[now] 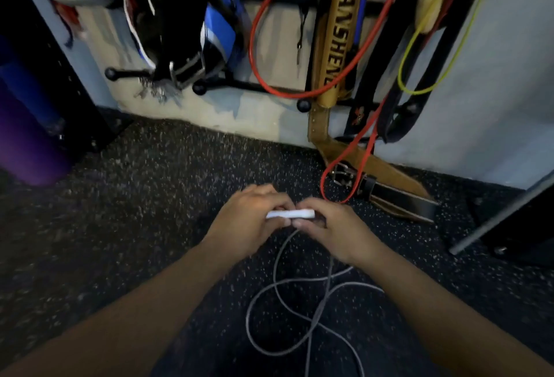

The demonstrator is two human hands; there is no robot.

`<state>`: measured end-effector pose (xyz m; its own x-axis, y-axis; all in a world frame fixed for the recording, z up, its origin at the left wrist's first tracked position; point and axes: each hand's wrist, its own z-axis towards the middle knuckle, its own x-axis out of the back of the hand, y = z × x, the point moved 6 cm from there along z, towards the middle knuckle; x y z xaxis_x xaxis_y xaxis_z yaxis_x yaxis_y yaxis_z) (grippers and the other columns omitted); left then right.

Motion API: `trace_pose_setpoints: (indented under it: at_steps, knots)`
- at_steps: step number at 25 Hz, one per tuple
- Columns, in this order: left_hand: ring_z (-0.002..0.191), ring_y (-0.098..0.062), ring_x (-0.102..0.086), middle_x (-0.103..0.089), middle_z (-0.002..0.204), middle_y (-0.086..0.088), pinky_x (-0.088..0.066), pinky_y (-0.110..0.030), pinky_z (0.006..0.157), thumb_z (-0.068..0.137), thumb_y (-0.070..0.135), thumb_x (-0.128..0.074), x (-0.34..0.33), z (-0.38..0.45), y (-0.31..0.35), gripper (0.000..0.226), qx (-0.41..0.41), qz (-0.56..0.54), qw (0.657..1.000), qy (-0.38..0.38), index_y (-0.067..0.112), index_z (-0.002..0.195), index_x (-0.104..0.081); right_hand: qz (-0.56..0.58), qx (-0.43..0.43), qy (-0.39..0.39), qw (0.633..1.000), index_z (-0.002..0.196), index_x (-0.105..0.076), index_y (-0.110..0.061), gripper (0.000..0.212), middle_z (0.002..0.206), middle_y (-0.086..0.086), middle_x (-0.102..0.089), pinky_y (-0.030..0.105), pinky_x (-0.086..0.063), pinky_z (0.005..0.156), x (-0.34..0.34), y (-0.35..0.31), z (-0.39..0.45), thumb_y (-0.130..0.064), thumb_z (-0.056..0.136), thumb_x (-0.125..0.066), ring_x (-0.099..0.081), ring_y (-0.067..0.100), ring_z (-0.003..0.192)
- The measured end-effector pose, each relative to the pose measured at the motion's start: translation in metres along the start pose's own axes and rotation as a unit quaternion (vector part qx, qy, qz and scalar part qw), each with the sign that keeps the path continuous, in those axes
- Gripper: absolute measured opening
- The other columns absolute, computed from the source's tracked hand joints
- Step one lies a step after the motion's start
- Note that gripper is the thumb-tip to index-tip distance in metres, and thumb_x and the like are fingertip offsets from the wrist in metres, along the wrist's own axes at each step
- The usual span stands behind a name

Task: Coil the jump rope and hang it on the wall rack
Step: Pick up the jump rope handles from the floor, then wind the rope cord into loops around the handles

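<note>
The jump rope has white handles (290, 214) and a thin grey cord (302, 295). Both hands hold the handles together low over the dark speckled floor. My left hand (248, 220) grips their left end and my right hand (332, 226) pinches their right end. The cord hangs from under my right fingers and falls in loose crossing loops between my forearms. The black wall rack (248, 85), with ball-tipped pegs, runs along the wall above.
On the rack hang red cords (263, 55), a yellow cord (419, 55), a tan leather belt (335, 31), black straps and a black-and-blue belt (180, 16). Another belt (398, 193) lies on the floor at the right. A purple roll (27, 142) stands at the left.
</note>
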<state>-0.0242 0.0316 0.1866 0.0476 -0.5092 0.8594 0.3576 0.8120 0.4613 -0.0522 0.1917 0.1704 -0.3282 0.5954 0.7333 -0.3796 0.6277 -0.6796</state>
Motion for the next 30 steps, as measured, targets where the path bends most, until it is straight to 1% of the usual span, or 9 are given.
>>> trace_pose_setpoints:
  at_steps: [4, 7, 13, 16, 19, 23, 26, 28, 30]
  knots:
    - [0.094, 0.003, -0.056, -0.062, 0.102, 0.022, -0.049, -0.024, 0.079, 0.095, 0.045, -0.058, 0.063, 0.008, 0.045, 0.019, -0.090, -0.009, 0.995, -0.038, 0.042, 0.113, -0.064, 0.109, 0.009, 0.062, 0.992, 0.100, -0.072, -0.028, 0.007, 0.069, -0.005, -0.066, 0.028, -0.051, 0.053, 0.066, -0.045, -0.040, -0.025, 0.096, -0.068, -0.059, 0.010, 0.057]
    - [0.088, 0.013, -0.052, -0.057, 0.096, 0.024, -0.040, -0.008, 0.075, 0.091, 0.035, -0.066, 0.103, 0.000, 0.084, 0.015, -0.136, -0.086, 0.986, 0.038, 0.040, 0.106, -0.066, 0.199, -0.017, 0.129, 0.971, 0.095, -0.075, -0.018, 0.014, 0.054, -0.004, -0.050, 0.025, -0.045, 0.042, 0.104, -0.069, -0.075, -0.029, 0.094, -0.066, -0.045, 0.015, 0.045]
    - [0.062, -0.001, -0.051, -0.060, 0.079, 0.018, -0.044, -0.021, 0.058, 0.096, 0.035, -0.062, 0.133, -0.017, 0.125, 0.013, -0.078, -0.275, 0.958, 0.035, 0.029, 0.105, -0.067, 0.298, 0.037, 0.130, 0.945, 0.091, -0.070, -0.015, 0.037, 0.055, 0.000, -0.034, 0.027, -0.037, 0.041, 0.138, -0.121, -0.115, -0.047, 0.097, -0.051, -0.029, 0.013, 0.039]
    - [0.065, -0.008, -0.054, -0.055, 0.079, 0.000, -0.053, -0.024, 0.064, 0.104, 0.020, -0.053, 0.155, -0.014, 0.133, 0.019, -0.035, -0.477, 0.875, 0.078, 0.003, 0.111, -0.059, 0.296, 0.041, 0.145, 0.943, 0.094, -0.068, -0.015, 0.043, 0.058, 0.001, -0.033, 0.028, -0.033, 0.039, 0.148, -0.129, -0.121, -0.048, 0.101, -0.042, -0.027, 0.014, 0.040]
    - [0.066, -0.012, -0.057, -0.058, 0.074, 0.000, -0.059, -0.029, 0.071, 0.105, 0.017, -0.051, 0.171, -0.009, 0.149, 0.014, -0.036, -0.626, 0.771, 0.111, 0.005, 0.110, -0.056, 0.269, 0.041, 0.157, 0.949, 0.103, -0.072, -0.028, 0.039, 0.065, 0.001, -0.042, 0.028, -0.028, 0.043, 0.156, -0.138, -0.127, -0.049, 0.102, -0.039, -0.031, 0.012, 0.044]
    - [0.072, -0.013, -0.067, -0.064, 0.080, -0.002, -0.062, -0.028, 0.075, 0.100, 0.020, -0.056, 0.170, -0.017, 0.154, 0.016, -0.003, -0.699, 0.702, 0.136, 0.007, 0.108, -0.060, 0.242, 0.066, 0.150, 0.956, 0.101, -0.069, -0.031, 0.033, 0.064, -0.008, -0.055, 0.020, -0.030, 0.043, 0.149, -0.157, -0.127, -0.053, 0.096, -0.044, -0.035, 0.006, 0.045]
    - [0.078, -0.016, -0.073, -0.071, 0.087, -0.004, -0.063, -0.033, 0.081, 0.090, 0.021, -0.064, 0.171, -0.025, 0.147, 0.026, 0.046, -0.671, 0.721, 0.164, 0.007, 0.112, -0.062, 0.213, 0.081, 0.165, 0.960, 0.094, -0.066, -0.018, 0.025, 0.052, -0.014, -0.056, 0.021, -0.031, 0.043, 0.149, -0.163, -0.127, -0.034, 0.103, -0.049, -0.034, 0.005, 0.041]
    - [0.106, -0.014, -0.070, -0.065, 0.123, -0.005, -0.054, -0.037, 0.102, 0.085, 0.021, -0.075, 0.189, -0.033, 0.139, 0.051, 0.079, -0.524, 0.808, 0.255, 0.015, 0.131, -0.054, 0.205, 0.075, 0.146, 0.965, 0.093, -0.066, -0.022, 0.023, 0.058, -0.012, -0.059, 0.020, -0.032, 0.043, 0.151, -0.161, -0.130, -0.032, 0.105, -0.049, -0.036, 0.005, 0.042]
    - [0.137, -0.007, -0.043, -0.043, 0.151, 0.005, -0.034, -0.030, 0.115, 0.082, 0.031, -0.081, 0.219, -0.044, 0.154, 0.080, 0.021, -0.230, 0.908, 0.348, 0.028, 0.149, -0.036, 0.148, 0.076, 0.116, 0.979, 0.089, -0.064, -0.029, 0.022, 0.067, -0.007, -0.060, 0.023, -0.034, 0.046, 0.154, -0.160, -0.133, -0.038, 0.103, -0.050, -0.040, 0.006, 0.047]
